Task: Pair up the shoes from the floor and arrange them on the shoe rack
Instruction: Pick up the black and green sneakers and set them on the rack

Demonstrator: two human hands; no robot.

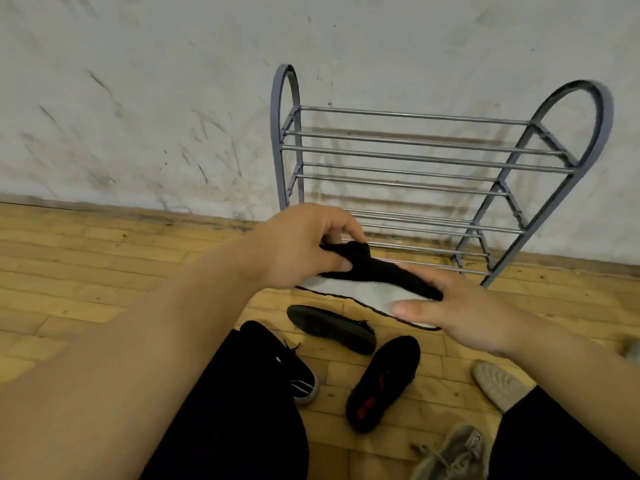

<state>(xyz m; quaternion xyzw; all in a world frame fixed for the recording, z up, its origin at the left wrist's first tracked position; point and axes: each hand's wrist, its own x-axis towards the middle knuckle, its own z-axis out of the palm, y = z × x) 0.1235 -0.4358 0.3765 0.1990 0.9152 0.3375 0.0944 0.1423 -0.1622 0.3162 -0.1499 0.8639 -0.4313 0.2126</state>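
Both of my hands hold one black shoe with a thick white sole in the air in front of the grey metal shoe rack. My left hand grips its heel collar; my right hand holds its toe end. On the floor below lie a black shoe on its side, a black shoe with a red insole, a black sneaker with white stripes, and two grey sneakers, one sole up and the other laces up. The rack's shelves carry no shoes.
The rack stands against a scuffed white wall on a wooden plank floor. My legs in black trousers fill the lower part of the view, close beside the loose shoes.
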